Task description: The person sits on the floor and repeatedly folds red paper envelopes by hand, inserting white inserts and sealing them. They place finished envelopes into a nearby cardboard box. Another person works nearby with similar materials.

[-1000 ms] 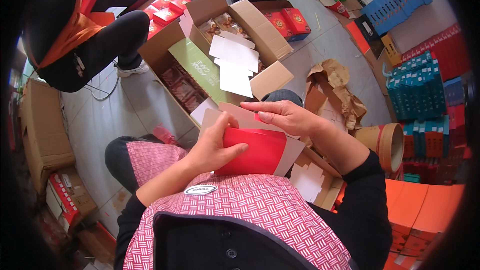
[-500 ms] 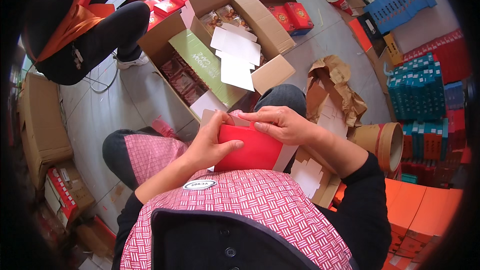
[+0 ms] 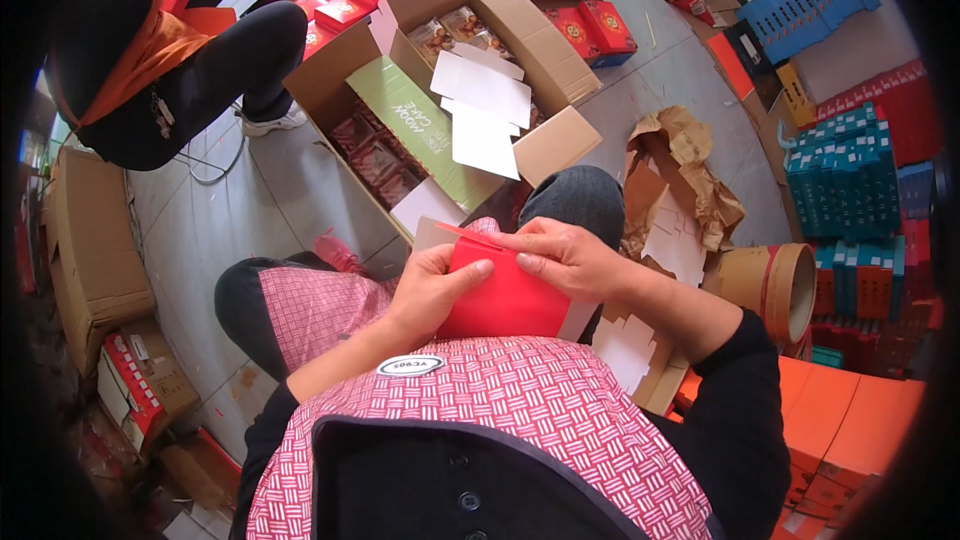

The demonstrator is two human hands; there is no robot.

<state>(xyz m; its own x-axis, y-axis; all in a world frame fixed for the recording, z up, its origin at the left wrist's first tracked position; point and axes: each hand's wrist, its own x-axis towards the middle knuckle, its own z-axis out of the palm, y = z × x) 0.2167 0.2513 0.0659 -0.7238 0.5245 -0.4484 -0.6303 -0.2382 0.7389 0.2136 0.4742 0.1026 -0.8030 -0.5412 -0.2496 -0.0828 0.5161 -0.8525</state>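
A red cardboard box (image 3: 505,300) with pale inner flaps rests against my apron, above my lap. My left hand (image 3: 432,290) grips its left side, thumb pressed on the red face close to the upper edge. On the upper right, my right hand (image 3: 565,255) pinches the same edge between thumb and fingers. A narrow red flap stands up along that edge, beside a slot. What lies inside the box is hidden.
Ahead stands an open carton (image 3: 350,70) of wrapped packets with a green box (image 3: 420,125) and white card sheets (image 3: 485,140) on top. Crumpled brown paper (image 3: 690,170) and a cardboard drum (image 3: 755,280) are at right. Orange boxes (image 3: 840,420) sit lower right; another person (image 3: 190,70) sits upper left.
My left thumb has moved up to the box's upper edge. The narrow red flap there now shows more, and my right fingers have shifted along it.
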